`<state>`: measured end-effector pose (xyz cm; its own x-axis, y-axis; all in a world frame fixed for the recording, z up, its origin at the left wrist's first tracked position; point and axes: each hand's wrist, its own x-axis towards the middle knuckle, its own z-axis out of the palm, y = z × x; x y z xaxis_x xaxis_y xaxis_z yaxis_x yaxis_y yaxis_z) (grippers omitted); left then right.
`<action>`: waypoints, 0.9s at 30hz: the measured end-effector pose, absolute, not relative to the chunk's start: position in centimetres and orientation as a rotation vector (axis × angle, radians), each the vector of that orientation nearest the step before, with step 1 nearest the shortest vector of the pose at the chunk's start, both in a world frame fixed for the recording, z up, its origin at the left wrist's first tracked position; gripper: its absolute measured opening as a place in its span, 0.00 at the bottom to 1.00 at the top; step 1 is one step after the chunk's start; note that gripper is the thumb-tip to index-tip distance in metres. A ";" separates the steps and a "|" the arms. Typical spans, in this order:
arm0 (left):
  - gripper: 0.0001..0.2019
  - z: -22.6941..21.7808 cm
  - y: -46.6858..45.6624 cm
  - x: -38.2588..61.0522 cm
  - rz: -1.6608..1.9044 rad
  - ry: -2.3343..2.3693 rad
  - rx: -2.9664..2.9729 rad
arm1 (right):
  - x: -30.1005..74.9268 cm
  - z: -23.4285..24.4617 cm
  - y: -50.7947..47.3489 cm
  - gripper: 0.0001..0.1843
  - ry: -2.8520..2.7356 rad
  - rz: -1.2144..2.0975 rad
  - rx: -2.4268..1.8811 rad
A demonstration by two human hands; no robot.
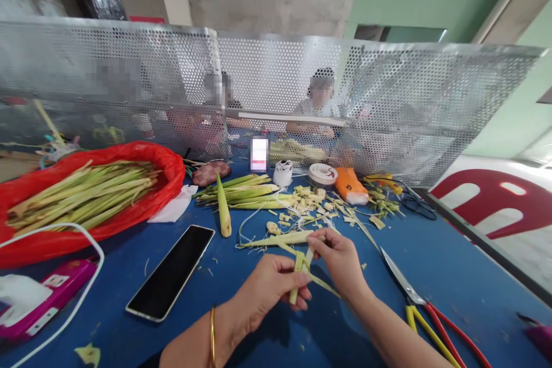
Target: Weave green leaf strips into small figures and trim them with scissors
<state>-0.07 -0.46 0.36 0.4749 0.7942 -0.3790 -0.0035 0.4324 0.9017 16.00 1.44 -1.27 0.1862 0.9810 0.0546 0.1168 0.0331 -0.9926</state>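
Both my hands work low in the middle of the blue table (pixel 452 276). My left hand (pixel 267 290), with a gold bangle on the wrist, is closed around folded pale green leaf strips (pixel 302 267). My right hand (pixel 340 259) pinches the upper end of the same strips between thumb and fingers. The strips cross each other between the two hands. Just beyond my fingers lies a longer leaf strip (pixel 280 238) flat on the table.
A black phone (pixel 172 279) lies to the left, scissors with red and yellow handles (pixel 425 310) to the right. A red bag of leaf stalks (pixel 86 195) sits far left. Cut stalks (pixel 241 192), leaf scraps (pixel 314 201), thread spools (pixel 282 172) and perforated metal screen (pixel 276 80) lie beyond; people sit behind it.
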 end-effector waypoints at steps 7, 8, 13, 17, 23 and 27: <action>0.20 0.3 0.0 -0.2 0.857 1.043 0.859 | 16.4 -0.2 -0.3 0.08 -1.512 0.121 -1.307; 0.19 0.3 0.1 -0.3 0.903 1.045 0.836 | 16.2 -0.1 -0.8 0.07 -1.607 0.048 -1.267; 0.15 0.2 0.4 -0.3 1.073 1.023 0.835 | 13.8 -0.9 -2.4 0.11 -1.846 0.554 -1.238; 0.14 0.2 0.1 0.1 1.120 0.961 0.861 | 12.7 -2.3 -2.2 0.11 -1.574 0.849 -1.283; 0.10 0.3 0.3 0.0 1.111 0.999 0.886 | 12.7 -2.2 -2.4 0.13 -1.550 0.907 -1.231; 0.08 0.3 0.7 -0.5 1.114 1.040 0.887 | 12.6 -1.6 -2.7 0.12 -1.611 0.964 -1.128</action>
